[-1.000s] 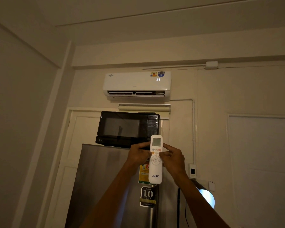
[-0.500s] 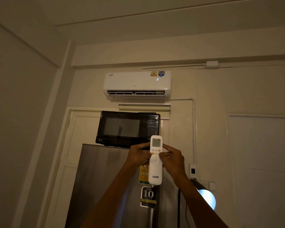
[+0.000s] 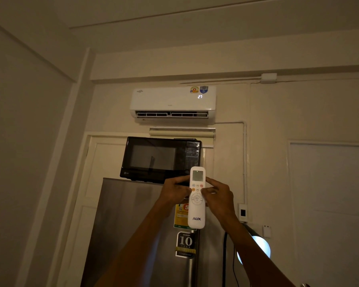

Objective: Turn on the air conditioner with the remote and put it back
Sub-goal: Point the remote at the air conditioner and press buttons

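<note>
A white AUX remote [image 3: 196,212] is held upright in front of me, its screen lit and pointed up. My left hand [image 3: 174,191] grips its left side. My right hand [image 3: 218,195] holds the right side with the thumb on the small buttons under the screen. High on the wall hangs the white air conditioner [image 3: 170,100]; its display reads 27 and its louvre slot shows dark along the bottom.
A black microwave [image 3: 160,160] sits on a steel fridge [image 3: 133,235] straight ahead, below the air conditioner. A round lamp [image 3: 257,247] glows at lower right beside a wall socket [image 3: 243,212]. Closed white doors stand behind the fridge and at right.
The air conditioner's display flickered from 27 to a single digit and reads 27 again. Both hands and the remote have stayed almost still.
</note>
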`<state>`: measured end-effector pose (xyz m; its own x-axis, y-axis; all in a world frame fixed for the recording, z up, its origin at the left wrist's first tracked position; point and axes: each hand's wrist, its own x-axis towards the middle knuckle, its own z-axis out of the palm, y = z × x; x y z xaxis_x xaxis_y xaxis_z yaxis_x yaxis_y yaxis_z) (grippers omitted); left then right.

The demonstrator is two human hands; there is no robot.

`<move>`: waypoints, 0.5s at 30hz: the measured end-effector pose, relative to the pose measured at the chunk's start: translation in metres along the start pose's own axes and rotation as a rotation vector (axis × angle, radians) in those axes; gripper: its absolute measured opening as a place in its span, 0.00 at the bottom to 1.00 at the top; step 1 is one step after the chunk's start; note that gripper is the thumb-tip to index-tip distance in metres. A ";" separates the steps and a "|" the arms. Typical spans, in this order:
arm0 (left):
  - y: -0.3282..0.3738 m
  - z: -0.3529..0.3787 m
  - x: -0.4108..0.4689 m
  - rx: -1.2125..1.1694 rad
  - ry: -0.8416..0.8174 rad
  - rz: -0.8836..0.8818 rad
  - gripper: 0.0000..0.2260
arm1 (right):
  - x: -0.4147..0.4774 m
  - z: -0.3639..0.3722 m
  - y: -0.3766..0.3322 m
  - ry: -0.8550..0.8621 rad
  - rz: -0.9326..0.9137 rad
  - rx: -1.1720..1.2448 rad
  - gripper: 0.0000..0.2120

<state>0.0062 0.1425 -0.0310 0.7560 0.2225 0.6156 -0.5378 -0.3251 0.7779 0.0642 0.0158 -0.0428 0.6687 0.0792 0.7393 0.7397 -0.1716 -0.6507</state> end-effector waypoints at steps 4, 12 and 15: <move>0.000 0.008 0.001 -0.010 -0.009 0.006 0.21 | 0.001 -0.008 0.005 0.001 -0.020 0.000 0.20; -0.002 0.052 0.009 -0.060 -0.048 -0.012 0.21 | 0.009 -0.046 0.028 0.010 0.020 0.011 0.21; -0.003 0.080 0.013 -0.085 -0.053 -0.035 0.22 | 0.013 -0.071 0.040 0.025 0.035 -0.003 0.22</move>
<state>0.0475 0.0724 -0.0355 0.7922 0.1827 0.5823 -0.5388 -0.2386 0.8079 0.0975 -0.0598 -0.0469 0.6921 0.0487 0.7202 0.7156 -0.1768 -0.6758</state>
